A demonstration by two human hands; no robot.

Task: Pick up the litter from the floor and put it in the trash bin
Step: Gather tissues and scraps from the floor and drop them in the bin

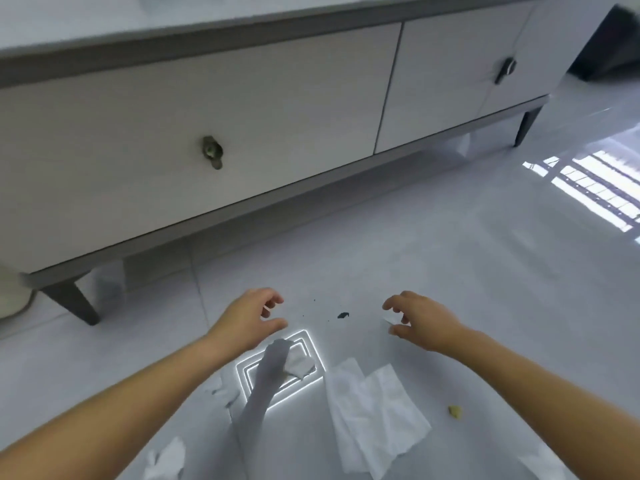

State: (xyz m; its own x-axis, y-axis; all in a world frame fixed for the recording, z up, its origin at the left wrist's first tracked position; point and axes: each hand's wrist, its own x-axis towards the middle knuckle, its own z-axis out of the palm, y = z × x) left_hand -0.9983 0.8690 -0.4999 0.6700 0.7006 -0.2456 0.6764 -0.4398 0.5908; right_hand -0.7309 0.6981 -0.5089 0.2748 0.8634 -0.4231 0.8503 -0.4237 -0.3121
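Barely started: left hand (254,315) and right hand (420,320) both half-open, empty, hovering over floor (485,271); tissues (374,410), dark scrap (343,315), yellow crumb (454,411) still down; no bin visible.

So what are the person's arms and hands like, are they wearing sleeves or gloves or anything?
No sleeves show: both forearms are bare right to the picture's edge. The left hand and right hand have no gloves, and no rings, watch or bracelets show.
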